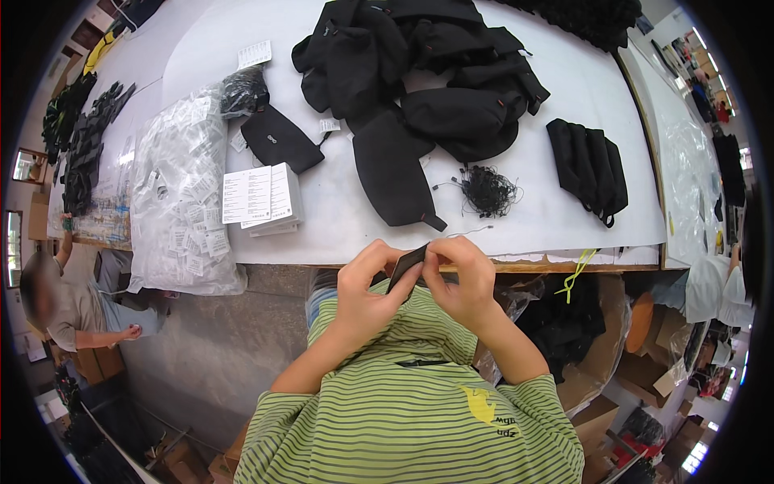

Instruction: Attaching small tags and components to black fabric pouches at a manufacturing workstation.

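In front of my body, at the table's front edge, my left hand is closed round a small flat black tag. My right hand pinches at the tag's upper right edge. A thin cord runs out to the right from behind my right fingers; whether it joins the tag is hidden. Just beyond my hands lies a black fabric pouch with a small loop at its near corner. Right of it sits a tangled heap of black tag strings.
More black pouches are heaped behind. A stack of white printed cards, a bag of labels and another pouch lie left. Several folded pouches lie right. A yellow tie hangs off the table edge. Another person is far left.
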`<state>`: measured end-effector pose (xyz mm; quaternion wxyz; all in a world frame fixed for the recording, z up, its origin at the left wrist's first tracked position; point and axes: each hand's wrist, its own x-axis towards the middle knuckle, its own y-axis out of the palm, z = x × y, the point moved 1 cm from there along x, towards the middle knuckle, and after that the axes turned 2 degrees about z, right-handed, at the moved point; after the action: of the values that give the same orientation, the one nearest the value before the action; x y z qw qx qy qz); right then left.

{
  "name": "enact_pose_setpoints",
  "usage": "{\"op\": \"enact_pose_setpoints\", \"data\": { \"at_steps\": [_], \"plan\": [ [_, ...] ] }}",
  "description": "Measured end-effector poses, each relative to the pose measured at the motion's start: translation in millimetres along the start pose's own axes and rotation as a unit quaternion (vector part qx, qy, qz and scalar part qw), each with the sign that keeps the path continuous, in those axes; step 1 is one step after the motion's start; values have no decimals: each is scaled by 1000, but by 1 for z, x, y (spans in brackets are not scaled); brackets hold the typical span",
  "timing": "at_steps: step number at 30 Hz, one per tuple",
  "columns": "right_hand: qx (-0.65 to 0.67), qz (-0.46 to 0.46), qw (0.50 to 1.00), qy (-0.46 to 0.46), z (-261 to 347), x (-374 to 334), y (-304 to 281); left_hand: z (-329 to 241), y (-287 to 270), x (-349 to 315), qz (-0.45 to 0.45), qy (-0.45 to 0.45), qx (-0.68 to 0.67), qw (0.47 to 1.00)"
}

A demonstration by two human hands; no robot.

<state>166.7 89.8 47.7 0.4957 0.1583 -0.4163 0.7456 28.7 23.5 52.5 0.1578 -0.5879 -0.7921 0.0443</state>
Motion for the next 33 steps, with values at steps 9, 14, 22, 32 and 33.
{"op": "enact_pose_setpoints", "data": {
  "at_steps": [9, 14, 22, 32, 33],
  "plan": [
    [232, 90, 938, 242, -5, 4, -25, 4, -12, 6, 77, 98, -64, 990],
    [196, 159, 941, 226, 0, 7, -28, 17, -8, 7, 168, -78, -209, 960],
    [362, 212, 810, 409, -18, -4, -35, 24, 6, 12, 202, -65, -180, 961],
    [257, 107, 822, 497, -35, -19, -65, 89, 55, 43, 109, 154, 336, 923],
    [232, 92, 836, 489, -38, -21, -64, 98, 54, 43, 91, 148, 347, 922]
  ]
}}
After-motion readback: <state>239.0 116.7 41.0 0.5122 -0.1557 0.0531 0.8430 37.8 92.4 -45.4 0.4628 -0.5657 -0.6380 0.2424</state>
